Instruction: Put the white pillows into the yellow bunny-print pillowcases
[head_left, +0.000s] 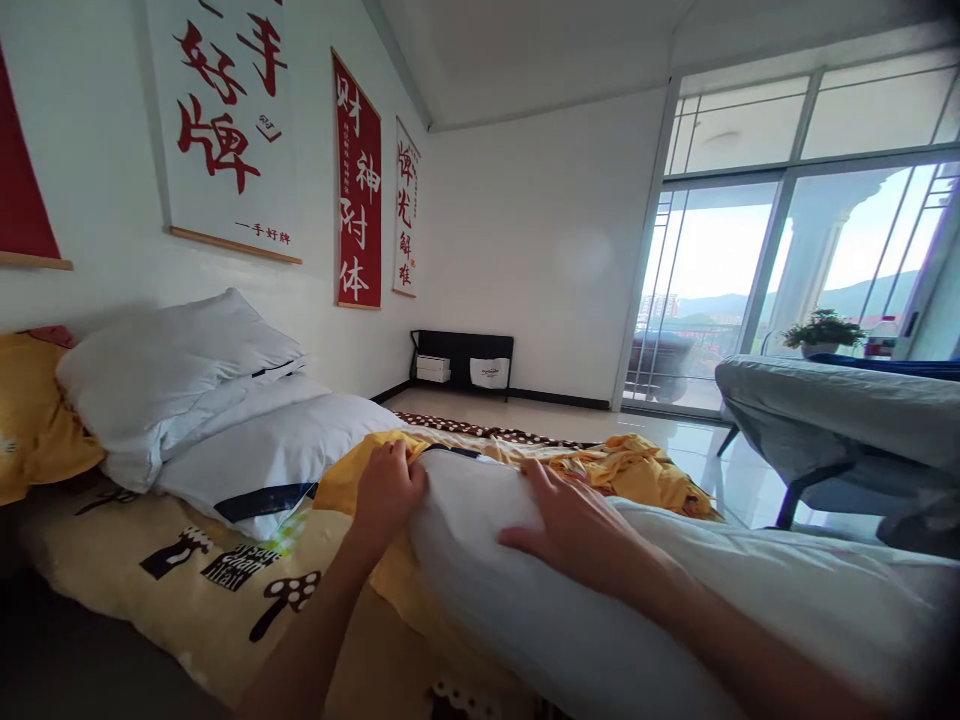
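A plump white pillow (480, 540) with a dark blue trim lies in front of me on the bed, partly blurred at its near side. My left hand (390, 485) is closed at the pillow's left end, with its fingers curled on a yellow cloth (341, 485) that runs beneath the pillow. On the pillow's top, my right hand (559, 515) grips the far edge. Its fingers bend over that edge and its thumb presses apart on the near side; the fingertips are partly hidden. Beyond the right hand lies a crumpled yellow cloth with a pattern (637, 475).
White pillows (187, 360) are piled at the left beside a yellow pillow (37, 420). A cream patterned bedsheet (150, 530) covers the bed. White bedding (787, 570) stretches to the right. Further off stand a grey-covered piece of furniture (840, 410) and a low black rack (461, 350).
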